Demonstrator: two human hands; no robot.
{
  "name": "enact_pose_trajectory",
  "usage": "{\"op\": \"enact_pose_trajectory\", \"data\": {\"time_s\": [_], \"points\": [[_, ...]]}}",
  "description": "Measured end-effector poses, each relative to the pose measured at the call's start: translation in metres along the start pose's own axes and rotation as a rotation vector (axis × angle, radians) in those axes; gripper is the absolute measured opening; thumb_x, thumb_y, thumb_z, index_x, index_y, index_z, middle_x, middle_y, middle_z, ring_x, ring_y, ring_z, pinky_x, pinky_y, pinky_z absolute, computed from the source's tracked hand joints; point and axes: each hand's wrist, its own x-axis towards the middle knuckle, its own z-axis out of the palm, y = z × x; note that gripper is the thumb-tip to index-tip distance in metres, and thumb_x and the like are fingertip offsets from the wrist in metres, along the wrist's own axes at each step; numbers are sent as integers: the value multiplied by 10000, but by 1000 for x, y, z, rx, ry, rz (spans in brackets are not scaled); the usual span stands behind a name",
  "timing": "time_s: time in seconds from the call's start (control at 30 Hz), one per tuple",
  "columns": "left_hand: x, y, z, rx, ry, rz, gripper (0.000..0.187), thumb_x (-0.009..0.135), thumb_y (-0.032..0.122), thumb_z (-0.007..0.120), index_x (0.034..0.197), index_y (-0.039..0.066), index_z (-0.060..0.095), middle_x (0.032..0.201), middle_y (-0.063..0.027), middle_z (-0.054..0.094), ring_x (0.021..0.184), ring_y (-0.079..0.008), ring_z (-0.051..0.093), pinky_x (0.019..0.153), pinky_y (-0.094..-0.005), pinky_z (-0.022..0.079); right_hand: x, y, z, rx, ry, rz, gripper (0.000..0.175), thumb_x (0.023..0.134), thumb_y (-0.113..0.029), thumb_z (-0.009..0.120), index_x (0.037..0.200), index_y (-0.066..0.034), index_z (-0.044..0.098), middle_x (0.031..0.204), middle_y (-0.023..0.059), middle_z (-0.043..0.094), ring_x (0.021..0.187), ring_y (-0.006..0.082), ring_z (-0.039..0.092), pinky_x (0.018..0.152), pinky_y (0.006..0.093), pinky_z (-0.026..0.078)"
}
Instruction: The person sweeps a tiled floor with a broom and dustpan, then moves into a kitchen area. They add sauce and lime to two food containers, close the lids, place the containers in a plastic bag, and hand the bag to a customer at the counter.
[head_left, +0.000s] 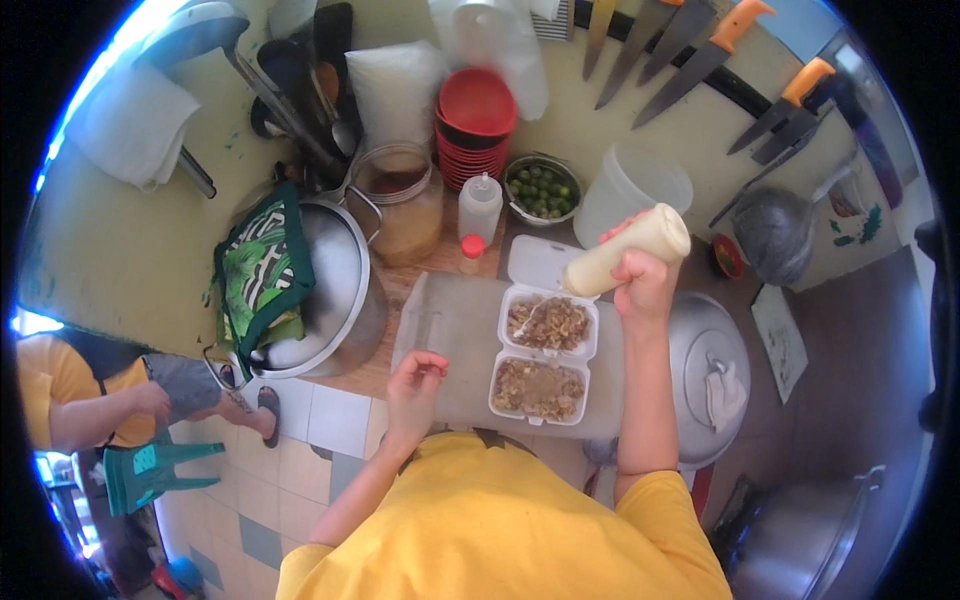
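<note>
My right hand (643, 285) grips a squeeze bottle (626, 251) of cream-coloured sauce, tipped with its nozzle down to the left. From it a thin pale line of sauce falls onto the chopped, browned food (551, 322) in the nearest-to-wall foam box (505, 319). A second white foam box (495, 397), holding similar chopped food (538, 386), stands directly in front, closer to my body. Both boxes rest on a worn cutting board (465, 322). My left hand (416, 394) hovers by the board's left edge, fingers curled; whether anything small is between them is unclear.
Left stands a large lidded pot (337, 300) with a green patterned cloth (262, 262). Behind are a jar (405, 217), a clear bottle (480, 214), red bowls (476, 112) and a bowl of green citrus (541, 189). Knives (690, 75) hang above. A person (97, 390) is at left.
</note>
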Motion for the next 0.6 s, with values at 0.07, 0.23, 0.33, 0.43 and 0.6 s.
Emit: {"op": "enact_pose_trajectory", "data": {"time_s": [0.07,0.23,0.33,0.43,0.6], "points": [[0,0,1,-23,-4,-8,81,897,12,512,938,40,577,889,-9,597,816,-87,556,732,-227,434,-6,0,-2,5,33,42,426,394,-6,452,813,18,528,699,135,568,643,257,586,607,346,489],[1,0,4,9,-18,-5,83,894,8,512,934,43,576,885,-11,595,812,-86,553,729,-226,433,-14,-1,-9,28,40,64,407,405,-3,458,804,25,532,683,131,567,639,257,591,590,348,491],[3,1,5,28,-36,-2,80,894,11,513,931,44,576,884,-10,595,811,-85,552,729,-225,433,-1,-5,-15,-6,76,22,421,410,-3,462,824,25,532,689,130,570,630,254,591,582,346,492],[5,0,7,22,-49,0,77,896,13,512,929,43,575,884,-9,594,812,-84,552,730,-225,433,1,-7,-20,-40,100,0,411,411,-4,462,815,25,533,688,128,572,624,247,588,578,343,489],[6,-1,11,-9,-65,-10,78,898,12,508,925,43,575,887,-10,594,815,-85,554,736,-227,434,-14,-8,-28,-55,106,70,390,416,-1,462,797,29,538,682,124,572,630,244,589,579,337,482]]}}
